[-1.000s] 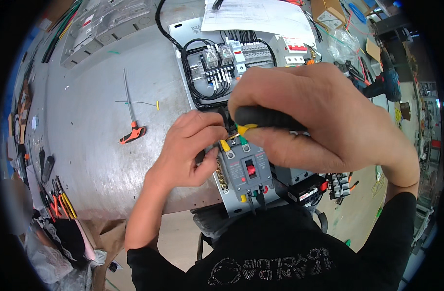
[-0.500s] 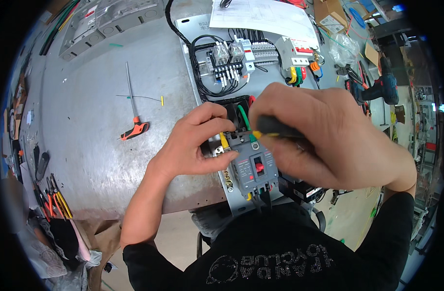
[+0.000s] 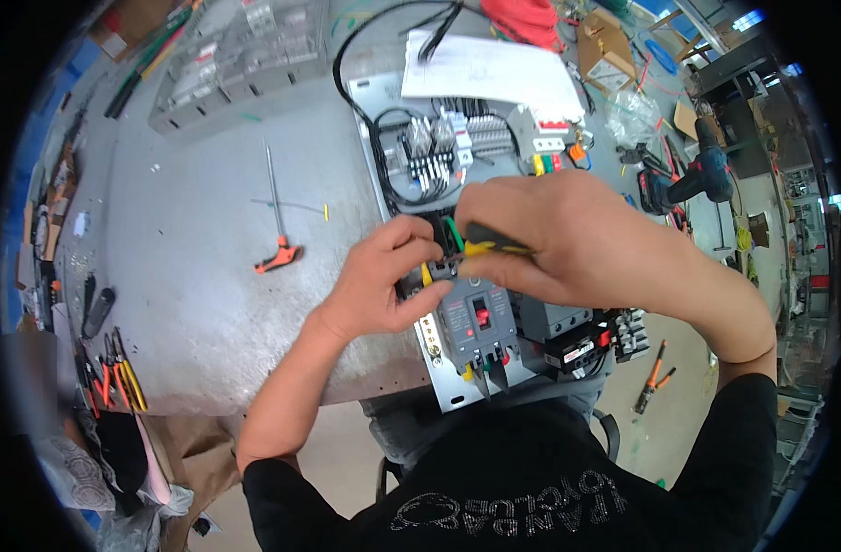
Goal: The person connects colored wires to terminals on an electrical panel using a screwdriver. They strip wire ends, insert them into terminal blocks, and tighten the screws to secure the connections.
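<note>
We see a grey metal workbench (image 3: 190,317) bearing a mounting plate (image 3: 450,385) whose near end overhangs its edge. There sits a grey moulded-case circuit breaker (image 3: 475,338). At its far end our right hand (image 3: 554,235) is closed round a black-and-yellow screwdriver (image 3: 498,241); our left hand (image 3: 381,276) is half-curled, thumb and forefinger parted beside a yellow wire sleeve (image 3: 427,274), any grip unclear.
</note>
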Motion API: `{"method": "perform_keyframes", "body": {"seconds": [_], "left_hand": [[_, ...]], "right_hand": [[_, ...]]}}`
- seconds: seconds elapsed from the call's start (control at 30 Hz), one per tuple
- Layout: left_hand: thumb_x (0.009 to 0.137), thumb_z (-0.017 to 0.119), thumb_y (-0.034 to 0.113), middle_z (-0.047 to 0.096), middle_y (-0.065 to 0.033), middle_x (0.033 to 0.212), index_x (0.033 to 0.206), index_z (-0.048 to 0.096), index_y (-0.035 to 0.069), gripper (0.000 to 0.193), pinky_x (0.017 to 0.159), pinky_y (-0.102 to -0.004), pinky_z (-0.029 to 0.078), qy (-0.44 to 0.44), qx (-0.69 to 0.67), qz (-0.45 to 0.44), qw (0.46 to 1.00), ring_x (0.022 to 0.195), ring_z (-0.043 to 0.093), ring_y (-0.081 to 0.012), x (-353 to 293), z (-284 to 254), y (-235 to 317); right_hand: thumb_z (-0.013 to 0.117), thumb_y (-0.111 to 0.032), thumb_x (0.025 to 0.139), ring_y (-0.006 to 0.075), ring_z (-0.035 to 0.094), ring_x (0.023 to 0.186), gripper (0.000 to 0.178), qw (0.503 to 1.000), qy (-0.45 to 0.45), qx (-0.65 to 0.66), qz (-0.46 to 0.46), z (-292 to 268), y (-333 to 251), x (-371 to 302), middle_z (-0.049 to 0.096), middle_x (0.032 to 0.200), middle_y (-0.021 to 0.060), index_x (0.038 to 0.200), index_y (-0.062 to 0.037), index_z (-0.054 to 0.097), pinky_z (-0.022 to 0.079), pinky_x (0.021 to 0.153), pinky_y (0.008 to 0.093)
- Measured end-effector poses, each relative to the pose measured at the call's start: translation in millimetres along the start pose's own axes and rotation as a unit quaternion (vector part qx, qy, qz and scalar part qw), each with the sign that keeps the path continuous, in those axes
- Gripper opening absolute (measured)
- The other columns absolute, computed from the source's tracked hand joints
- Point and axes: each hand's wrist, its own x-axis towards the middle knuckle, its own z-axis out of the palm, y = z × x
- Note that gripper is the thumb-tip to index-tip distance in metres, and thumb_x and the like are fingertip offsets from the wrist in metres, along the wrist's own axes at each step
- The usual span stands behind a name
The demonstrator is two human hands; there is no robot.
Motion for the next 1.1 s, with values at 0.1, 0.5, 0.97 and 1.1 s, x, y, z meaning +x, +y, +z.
{"method": "perform_keyframes", "body": {"seconds": [0.1, 0.5, 0.97, 1.1], "left_hand": [[0.085, 0.081, 0.022, 0.069, -0.0133, 0.121, 0.109, 0.073, 0.003, 0.031, 0.093, -0.0429, 0.055, 0.045, 0.081, 0.032, 0.995, 0.106, 0.066, -0.0363, 12.6, -3.4, 17.3], [0.106, 0.066, 0.01, 0.079, -0.0094, 0.108, 0.113, 0.078, -0.001, 0.018, 0.09, -0.0362, 0.056, 0.044, 0.02, -0.072, 0.996, 0.098, 0.071, -0.0222, -3.5, 11.3, 41.8], [0.111, 0.062, 0.013, 0.077, -0.0047, 0.105, 0.118, 0.073, -0.003, 0.022, 0.084, -0.0291, 0.055, 0.14, -0.053, -0.162, 0.975, 0.09, 0.065, -0.0109, -1.2, 32.1, 52.9], [0.11, 0.062, 0.013, 0.077, -0.0053, 0.105, 0.118, 0.074, -0.004, 0.021, 0.085, -0.0291, 0.055, 0.138, -0.017, -0.168, 0.976, 0.091, 0.066, -0.0106, -3.7, 33.2, 55.5]], "right_hand": [[0.074, -0.029, 0.096, 0.0386, 0.071, 0.086, 0.029, 0.988, -0.012, -0.055, -0.143, -7.2, 4.7, 9.8, 0.069, 0.092, 0.0138, 0.11, -0.0058, 0.063, 0.056, 0.071, 0.0495], [0.066, -0.068, 0.097, 0.0393, 0.07, 0.083, 0.067, 0.975, 0.161, -0.152, 0.035, -43.6, -11.6, -15.8, 0.069, 0.081, 0.0196, 0.096, -0.0022, 0.079, 0.054, 0.074, 0.0519], [0.065, -0.068, 0.096, 0.039, 0.076, 0.082, 0.072, 0.978, 0.079, -0.18, 0.073, -24.6, -21.9, 3.3, 0.074, 0.079, 0.0208, 0.08, 0.0001, 0.08, 0.06, 0.077, 0.0489], [0.066, -0.073, 0.093, 0.0396, 0.075, 0.078, 0.076, 0.979, 0.085, -0.153, 0.103, -22.1, -23.3, 4.5, 0.073, 0.074, 0.021, 0.076, 0.0002, 0.079, 0.06, 0.076, 0.0492]]}}
